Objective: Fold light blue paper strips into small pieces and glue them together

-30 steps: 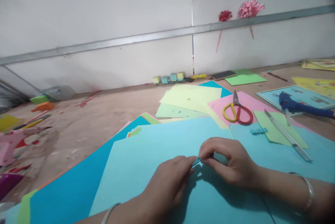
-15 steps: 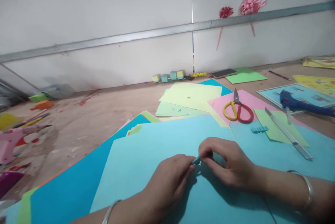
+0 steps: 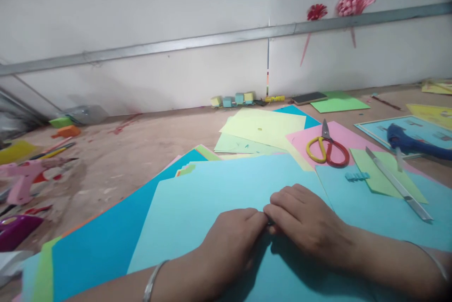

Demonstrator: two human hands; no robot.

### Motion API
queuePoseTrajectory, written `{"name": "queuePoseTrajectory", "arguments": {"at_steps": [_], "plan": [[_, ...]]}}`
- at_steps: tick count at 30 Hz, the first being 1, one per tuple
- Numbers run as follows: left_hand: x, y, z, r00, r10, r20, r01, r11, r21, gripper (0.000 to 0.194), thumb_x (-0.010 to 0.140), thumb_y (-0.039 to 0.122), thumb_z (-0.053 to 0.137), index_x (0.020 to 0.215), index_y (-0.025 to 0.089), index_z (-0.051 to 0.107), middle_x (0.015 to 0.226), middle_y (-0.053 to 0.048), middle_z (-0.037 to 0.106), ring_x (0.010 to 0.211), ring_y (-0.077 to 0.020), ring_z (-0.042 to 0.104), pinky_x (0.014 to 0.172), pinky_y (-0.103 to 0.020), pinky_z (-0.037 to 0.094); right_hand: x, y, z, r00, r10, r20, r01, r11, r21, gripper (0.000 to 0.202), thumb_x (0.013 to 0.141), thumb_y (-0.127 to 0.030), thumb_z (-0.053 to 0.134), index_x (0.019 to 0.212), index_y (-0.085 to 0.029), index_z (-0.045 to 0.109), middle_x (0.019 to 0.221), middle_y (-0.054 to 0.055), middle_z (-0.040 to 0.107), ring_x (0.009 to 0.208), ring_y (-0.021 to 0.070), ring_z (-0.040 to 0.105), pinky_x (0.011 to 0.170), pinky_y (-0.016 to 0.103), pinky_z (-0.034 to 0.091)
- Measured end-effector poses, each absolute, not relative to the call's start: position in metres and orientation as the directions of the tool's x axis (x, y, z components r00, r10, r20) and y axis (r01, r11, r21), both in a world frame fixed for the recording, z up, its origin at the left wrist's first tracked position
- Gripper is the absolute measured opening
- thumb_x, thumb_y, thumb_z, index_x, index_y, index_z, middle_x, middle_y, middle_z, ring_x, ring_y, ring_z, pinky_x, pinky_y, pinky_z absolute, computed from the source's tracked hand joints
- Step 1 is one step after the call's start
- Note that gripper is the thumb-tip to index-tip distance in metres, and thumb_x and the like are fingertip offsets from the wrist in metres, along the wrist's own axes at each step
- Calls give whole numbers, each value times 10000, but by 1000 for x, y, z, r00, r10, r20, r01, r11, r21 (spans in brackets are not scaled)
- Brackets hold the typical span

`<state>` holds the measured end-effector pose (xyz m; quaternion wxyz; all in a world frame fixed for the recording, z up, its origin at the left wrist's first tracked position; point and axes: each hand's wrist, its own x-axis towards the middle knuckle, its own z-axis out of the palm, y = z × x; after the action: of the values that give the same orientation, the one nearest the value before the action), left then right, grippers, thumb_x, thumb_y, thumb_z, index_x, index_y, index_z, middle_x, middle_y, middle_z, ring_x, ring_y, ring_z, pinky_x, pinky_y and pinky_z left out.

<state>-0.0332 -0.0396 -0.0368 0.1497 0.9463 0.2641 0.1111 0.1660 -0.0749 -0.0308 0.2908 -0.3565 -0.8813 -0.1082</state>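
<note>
My left hand [image 3: 235, 238] and my right hand [image 3: 307, 226] meet above a large light-blue sheet of paper [image 3: 187, 198], fingertips touching. Both are closed in a pinch. The small blue paper piece between them is almost wholly covered by the fingers now; only a dark bit shows at the join. To the right lies a small folded light-blue paper strip [image 3: 356, 177], next to a green paper piece [image 3: 383, 179] with a craft knife [image 3: 399, 184] across it. Beyond them, scissors [image 3: 326, 144] with one yellow and one red handle rest on pink paper.
A blue glue gun [image 3: 416, 142] lies at the right on a light-blue card, and a pink glue gun [image 3: 23, 177] at the far left. Yellow paper [image 3: 261, 125], a phone [image 3: 309, 99] and small paper blocks [image 3: 233, 99] are toward the wall. Darker blue paper [image 3: 106, 236] sticks out at left.
My right hand has rolled forward, its fingers closing over the small blue paper piece, which showed between the fingertips before. The view has shifted slightly left.
</note>
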Motion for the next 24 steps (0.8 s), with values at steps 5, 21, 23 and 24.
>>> {"name": "queuePoseTrajectory", "arguments": {"at_steps": [5, 21, 23, 24], "plan": [[-31, -39, -35, 849, 521, 92, 471, -824, 315, 135, 872, 174, 459, 763, 203, 532, 669, -6, 637, 561, -156, 532, 528, -253, 319, 164, -78, -32, -604, 506, 616, 704, 701, 114, 410, 976, -116, 400, 588, -183, 516, 574, 19, 455, 574, 172, 310, 564, 340, 202], [-29, -7, -19, 751, 660, -10, 656, -744, 123, 236, 928, 201, 424, 866, 177, 651, 759, -70, 721, 650, -208, 646, 531, -270, 312, 209, -41, -27, -615, 591, 521, 747, 648, 148, 329, 890, -25, 374, 671, -160, 580, 581, 12, 474, 571, 150, 333, 558, 294, 235], [-29, -5, -19, 753, 658, -15, 653, -743, 144, 225, 918, 185, 428, 875, 177, 648, 757, -62, 725, 657, -207, 654, 536, -268, 321, 210, -38, -31, -611, 609, 506, 745, 659, 107, 324, 889, -33, 370, 673, -159, 575, 576, 9, 475, 560, 144, 337, 552, 289, 236], [-29, -4, -20, 754, 657, -9, 650, -744, 156, 225, 917, 177, 426, 880, 179, 648, 754, -55, 727, 652, -203, 654, 536, -266, 324, 210, -37, -32, -609, 618, 497, 740, 668, 76, 316, 893, -41, 372, 685, -157, 579, 577, 8, 483, 558, 142, 348, 550, 285, 241]]}}
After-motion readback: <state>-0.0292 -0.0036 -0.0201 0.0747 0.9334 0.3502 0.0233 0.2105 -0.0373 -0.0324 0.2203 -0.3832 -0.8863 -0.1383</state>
